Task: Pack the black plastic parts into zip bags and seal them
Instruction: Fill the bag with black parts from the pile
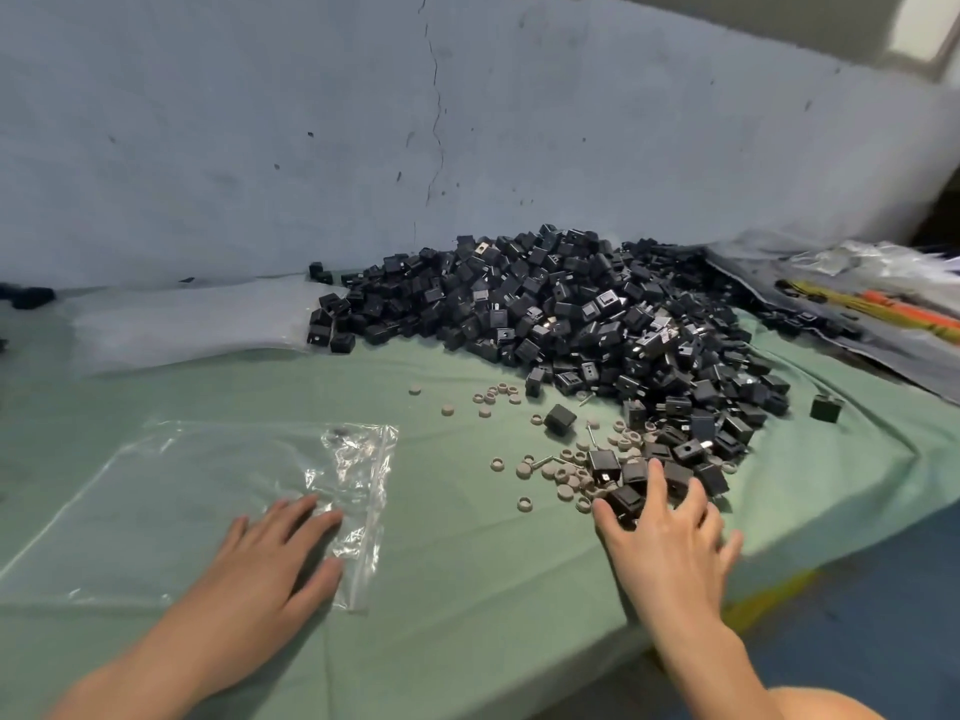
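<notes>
A big heap of black plastic parts (566, 309) covers the middle and right of the green table (467, 589). A clear zip bag (197, 501) lies flat at the front left, its zip end to the right. My left hand (275, 558) rests flat on the bag's right part, fingers straight. My right hand (670, 532) reaches into the near edge of the heap with spread fingers touching a few black parts (626, 498); none is clearly gripped.
Small grey rings and caps (561, 470) are scattered in front of the heap. A stack of clear bags (197, 324) lies at the back left. More plastic sheets and orange-yellow items (893, 309) sit at the far right. The table's front edge drops off at the right.
</notes>
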### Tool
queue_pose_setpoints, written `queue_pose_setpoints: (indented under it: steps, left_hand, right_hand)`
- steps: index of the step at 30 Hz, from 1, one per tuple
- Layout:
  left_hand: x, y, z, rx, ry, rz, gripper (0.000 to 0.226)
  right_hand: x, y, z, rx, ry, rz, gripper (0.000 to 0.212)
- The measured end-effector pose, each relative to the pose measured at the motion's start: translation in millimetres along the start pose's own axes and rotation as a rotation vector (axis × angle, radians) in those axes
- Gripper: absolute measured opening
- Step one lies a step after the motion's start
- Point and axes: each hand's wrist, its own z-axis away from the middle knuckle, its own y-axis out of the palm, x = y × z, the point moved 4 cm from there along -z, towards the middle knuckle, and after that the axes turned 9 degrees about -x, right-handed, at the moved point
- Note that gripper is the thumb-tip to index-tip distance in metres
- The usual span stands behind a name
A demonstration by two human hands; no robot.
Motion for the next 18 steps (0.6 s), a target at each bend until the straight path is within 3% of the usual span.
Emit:
queue_pose_setpoints:
  steps: [7, 11, 14, 16, 18]
  left_hand:
    - [0, -4, 4, 0.008, 0.008, 0.01, 0.094]
    - [1, -4, 5, 0.016, 0.023, 0.002, 0.092]
    - [3, -4, 5, 0.011, 0.02, 0.014, 0.068]
    - [1, -8, 6, -0.042, 0.027, 0.015, 0.054]
    - [-7, -18, 7, -0.152, 0.044, 0.033, 0.059]
  right_hand:
    - [18, 1, -7, -0.201, -0.199, -0.167, 0.029]
    - [19, 3, -12, -0.208, -0.281, -0.144, 0.026]
    - [20, 4, -22, -0.17, -0.307, -0.131, 0.026]
    - [22, 5, -30, -0.129, -0.311, -0.121, 0.029]
    - [26, 5, -37, -0.092, -0.313, -0.061, 0.039]
